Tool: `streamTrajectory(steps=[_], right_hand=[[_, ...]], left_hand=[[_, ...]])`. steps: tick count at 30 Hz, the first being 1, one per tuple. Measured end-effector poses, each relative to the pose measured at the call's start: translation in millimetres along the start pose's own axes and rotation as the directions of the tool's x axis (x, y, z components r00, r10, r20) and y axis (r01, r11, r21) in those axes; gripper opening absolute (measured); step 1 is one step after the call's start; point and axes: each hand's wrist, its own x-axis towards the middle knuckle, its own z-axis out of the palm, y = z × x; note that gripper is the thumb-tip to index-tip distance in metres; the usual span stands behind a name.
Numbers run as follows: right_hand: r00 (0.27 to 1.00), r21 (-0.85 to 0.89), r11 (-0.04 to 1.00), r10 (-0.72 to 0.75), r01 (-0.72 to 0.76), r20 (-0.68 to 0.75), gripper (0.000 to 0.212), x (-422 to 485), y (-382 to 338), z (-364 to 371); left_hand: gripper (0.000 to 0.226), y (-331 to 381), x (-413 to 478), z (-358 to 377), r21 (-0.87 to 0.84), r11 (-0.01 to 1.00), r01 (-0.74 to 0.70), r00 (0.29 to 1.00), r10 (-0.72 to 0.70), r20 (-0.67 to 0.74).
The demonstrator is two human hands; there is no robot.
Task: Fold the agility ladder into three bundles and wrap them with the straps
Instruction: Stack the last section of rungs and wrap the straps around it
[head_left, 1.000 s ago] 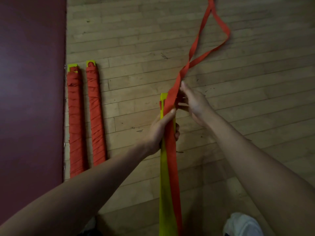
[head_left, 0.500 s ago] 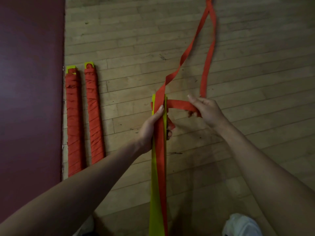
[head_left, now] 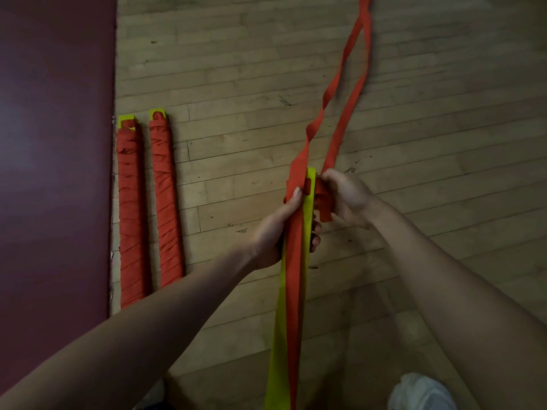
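Strap, bundle (yellow) in hands

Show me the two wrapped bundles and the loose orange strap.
Left wrapped bundle [head_left: 130, 214]: head view, mid-length wrapping.
Right wrapped bundle [head_left: 166, 202]: head view, mid-length wrapping.
Loose orange strap [head_left: 339, 131]: head view, its right strand.

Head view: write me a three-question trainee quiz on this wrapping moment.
1. How many wrapped bundles lie on the floor?
2. True or false: the left hand holds nothing.
3. The right hand pinches: A the orange strap; B a shoe; C a mat.
Key: 1 two; 2 false, it grips the yellow bundle; 3 A.
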Motion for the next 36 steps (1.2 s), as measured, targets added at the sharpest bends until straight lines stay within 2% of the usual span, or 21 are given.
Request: streamTrajectory(steps=[3, 8, 11, 14, 16, 17, 19, 20, 21, 22, 24, 27, 29, 31, 34, 36], right_hand=[[0.994, 0.088, 0.994, 0.048, -0.057, 0.102, 0.049, -1, -3, 0], [0.997, 0.021, 0.998, -0.055, 0.054, 0.054, 0.043, 2, 3, 5], [0.998, -0.055, 0.997, -0.056, 0.054, -0.030, 0.045, 6, 3, 3], [0.995, -0.075, 0.997, -0.035, 0.028, -0.091, 0.056, 12, 5, 0], [0.985, -0.142, 0.989, -0.055, 0.031, -0.166, 0.066, 17, 6, 1], [0.967, -0.207, 0.976, -0.113, 0.065, -0.229, 0.067, 16, 4, 3], [0.867, -0.426, 0.878, -0.374, 0.217, -0.329, 0.056, 12, -1, 7], [0.825, -0.554, 0.781, -0.496, 0.287, -0.272, 0.048, 11, -4, 9], [0.820, -0.672, 0.670, -0.548, 0.315, -0.162, 0.039, 8, -10, 13], [0.843, -0.760, 0.565, -0.536, 0.322, -0.041, 0.034, 6, -16, 17], [0.921, -0.876, 0.405, -0.375, 0.262, 0.102, 0.034, 9, -24, 22], [0.969, -0.924, 0.317, -0.193, 0.212, 0.156, 0.035, 15, -32, 24], [0.966, -0.925, 0.306, -0.197, 0.224, 0.168, 0.031, 18, -35, 24], [0.954, -0.908, 0.342, -0.254, 0.241, 0.158, 0.025, 20, -38, 24], [0.941, -0.819, 0.505, -0.317, 0.271, 0.116, 0.010, 20, -33, 23], [0.945, -0.739, 0.610, -0.305, 0.286, 0.114, 0.017, 14, -26, 21]], left_hand=[[0.058, -3, 0, 2, 0.019, 1.000, -0.006, 1.000, 0.006, -0.029], [0.061, -10, 6, 10, -0.027, 0.997, -0.069, 0.982, 0.063, -0.180], [0.057, -18, 12, 10, 0.010, 0.986, -0.166, 0.956, 0.164, -0.245], [0.060, -20, 12, 14, 0.083, 0.979, -0.184, 0.948, 0.199, -0.249], [0.048, -21, 13, 16, 0.128, 0.966, -0.225, 0.932, 0.251, -0.261], [0.043, -21, 14, 16, 0.143, 0.960, -0.242, 0.926, 0.272, -0.263], [0.039, -23, 14, 16, 0.164, 0.955, -0.249, 0.919, 0.286, -0.271], [0.043, -23, 14, 16, 0.180, 0.950, -0.255, 0.914, 0.297, -0.275], [0.049, -24, 14, 14, 0.196, 0.944, -0.264, 0.910, 0.311, -0.273], [0.054, -25, 15, 13, 0.205, 0.941, -0.270, 0.908, 0.320, -0.272], [0.060, -27, 17, 12, 0.215, 0.936, -0.279, 0.903, 0.332, -0.273], [0.052, -29, 20, 11, 0.227, 0.931, -0.286, 0.899, 0.343, -0.274], [0.042, -29, 21, 10, 0.237, 0.924, -0.301, 0.889, 0.361, -0.281], [0.052, -30, 23, 11, 0.225, 0.933, -0.282, 0.895, 0.340, -0.288], [0.070, -31, 25, 7, 0.184, 0.949, -0.256, 0.914, 0.300, -0.274], [0.067, -29, 25, 4, 0.172, 0.948, -0.268, 0.914, 0.307, -0.266]])
